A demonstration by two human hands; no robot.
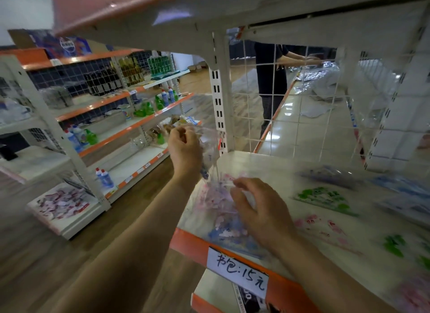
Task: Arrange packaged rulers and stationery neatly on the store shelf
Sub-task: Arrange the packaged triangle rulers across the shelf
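Observation:
My left hand (185, 148) grips the top of a clear plastic packet (209, 149) raised above the left end of the white shelf (267, 170). My right hand (258, 210) hovers with curled fingers over a pink and blue packaged stationery set (221, 222) lying at the shelf's front left corner; the fingertips pinch its clear wrapping. More packets lie flat to the right: a green-printed one (323, 197), a pink-printed one (325, 226) and bluish ones (330, 173). The picture is blurred by motion.
The shelf has an orange front edge with a handwritten price label (239, 272). A wire grid back panel (290, 103) and a shelf overhead bound the space. A person (272, 79) stands behind the grid. Shelves with cleaning bottles (149, 107) stand to the left.

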